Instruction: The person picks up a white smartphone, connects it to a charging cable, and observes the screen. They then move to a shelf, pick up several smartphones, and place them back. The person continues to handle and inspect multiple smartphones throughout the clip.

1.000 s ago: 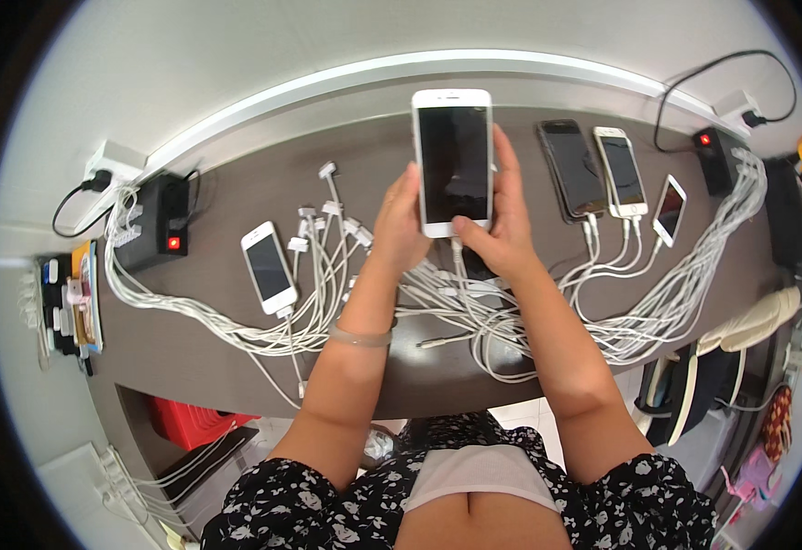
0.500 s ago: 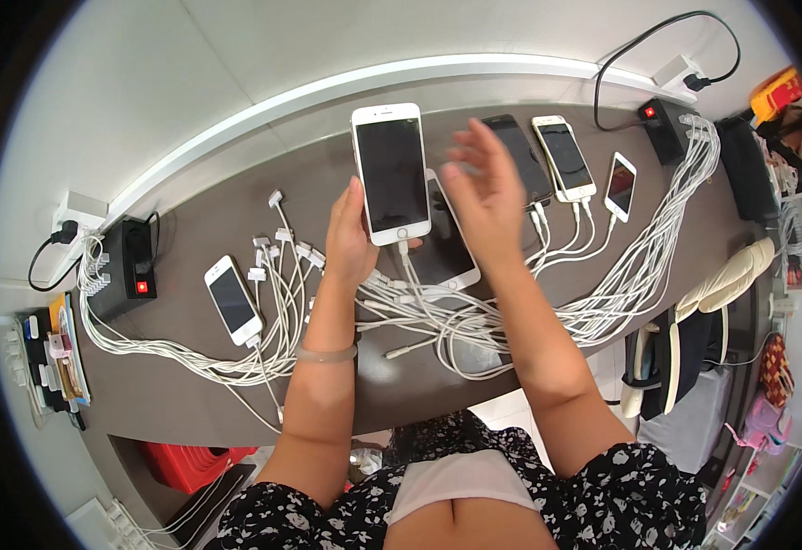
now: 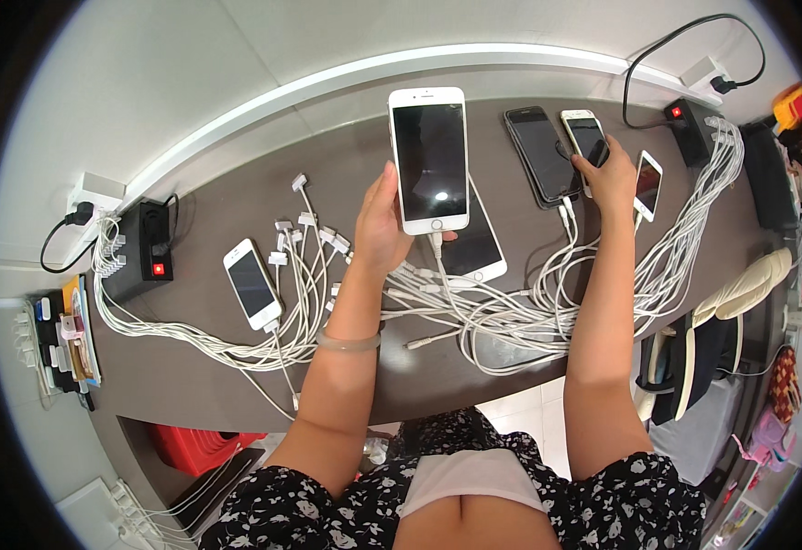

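My left hand (image 3: 384,225) holds up a white smartphone (image 3: 429,165) with a dark screen, its fingers behind and its thumb along the left edge. A white charging cable (image 3: 436,246) is plugged into its lower end. Beneath it, another white-framed phone (image 3: 480,240) lies partly hidden on the desk. At the right, my right hand (image 3: 613,179) grips the lower part of a pale gold phone (image 3: 586,136), thumb on one side and fingers on the other. Beside that hand lie a black phone (image 3: 538,151) and a small white phone (image 3: 649,183).
A white phone (image 3: 252,286) lies at the left of the grey-brown desk (image 3: 208,206). Bundles of white cables (image 3: 511,330) sprawl across the desk from two black charger boxes (image 3: 139,249) at its ends. Several wide cable plugs (image 3: 302,220) lie near my left forearm.
My right hand has moved right, from beside the held phone to the pale gold phone, and closed around it. The view has shifted slightly; my left hand still holds its phone.
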`<state>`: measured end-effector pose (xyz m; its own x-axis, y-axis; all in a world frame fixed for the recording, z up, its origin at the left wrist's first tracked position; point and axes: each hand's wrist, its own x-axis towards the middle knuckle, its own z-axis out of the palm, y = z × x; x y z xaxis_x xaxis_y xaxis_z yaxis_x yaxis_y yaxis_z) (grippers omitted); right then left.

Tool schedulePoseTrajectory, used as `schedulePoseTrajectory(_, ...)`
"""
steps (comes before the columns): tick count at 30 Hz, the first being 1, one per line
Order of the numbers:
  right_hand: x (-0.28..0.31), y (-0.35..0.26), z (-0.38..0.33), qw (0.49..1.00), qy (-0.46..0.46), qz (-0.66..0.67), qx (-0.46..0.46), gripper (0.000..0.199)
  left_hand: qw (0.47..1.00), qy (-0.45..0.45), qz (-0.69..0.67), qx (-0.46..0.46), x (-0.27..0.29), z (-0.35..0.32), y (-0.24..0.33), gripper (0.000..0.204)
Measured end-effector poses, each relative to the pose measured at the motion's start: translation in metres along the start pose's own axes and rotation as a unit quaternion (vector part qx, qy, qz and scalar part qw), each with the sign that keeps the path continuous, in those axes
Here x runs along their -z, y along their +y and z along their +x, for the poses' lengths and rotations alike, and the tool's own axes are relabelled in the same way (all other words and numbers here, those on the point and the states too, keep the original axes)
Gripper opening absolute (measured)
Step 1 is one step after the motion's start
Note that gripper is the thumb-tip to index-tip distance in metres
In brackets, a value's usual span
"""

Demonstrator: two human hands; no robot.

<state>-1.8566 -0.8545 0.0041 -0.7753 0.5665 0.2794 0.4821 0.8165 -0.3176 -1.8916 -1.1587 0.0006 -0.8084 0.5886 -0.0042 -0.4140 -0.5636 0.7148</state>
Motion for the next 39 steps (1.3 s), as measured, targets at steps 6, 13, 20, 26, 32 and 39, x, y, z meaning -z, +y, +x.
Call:
schedulePoseTrajectory(6,0.026,-0.004,-0.004,0.978,0.14,0.154,0.011,0.067,1.0,0.013,0.009,0.007,0.001,0.002,-0.003,0.06)
schedulePoseTrajectory(13,0.039,-0.015,-0.015,0.366,-0.257,0.894,0.026,0.09,1.0,0.01,-0.006,0.009,0.005,0.0,-0.003,0.063)
schedulePoseTrajectory(20,0.026,-0.027,-0.021,0.136,-0.394,0.905,0.085,0.098,0.999,0.03,0.003,0.014,0.002,-0.001,-0.002,0.06)
schedulePoseTrajectory(26,0.023,-0.03,-0.021,0.091,-0.414,0.902,0.086,0.096,0.999,0.026,0.013,0.017,-0.002,-0.001,0.001,0.06)
schedulePoseTrajectory(32,0.02,-0.033,-0.02,0.155,-0.37,0.913,0.073,0.094,1.0,0.013,0.012,0.015,-0.001,0.0,0.0,0.06)
schedulePoseTrajectory(39,0.028,-0.001,-0.01,0.517,-0.124,0.846,-0.033,0.069,1.0,0.016,0.014,0.01,0.0,-0.001,0.001,0.06)
